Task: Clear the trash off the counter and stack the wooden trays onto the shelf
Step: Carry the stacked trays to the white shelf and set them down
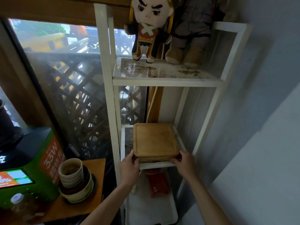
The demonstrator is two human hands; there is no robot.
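Observation:
A stack of square wooden trays point(155, 141) sits on the middle mesh level of a white metal shelf point(165, 164). My left hand point(129, 168) grips the stack's near left corner. My right hand point(184, 162) grips its near right corner. Both hands hold the stack's near edge at the shelf's front rail. The lower trays in the stack are mostly hidden under the top one.
Two plush dolls point(150, 30) stand on the upper shelf level. A red packet point(158, 184) lies on the level below the trays. Left of the shelf, a wooden counter point(92, 166) carries stacked bowls point(73, 177), a green machine point(30, 168) and a plastic bottle point(19, 202). A grey wall point(259, 127) stands at right.

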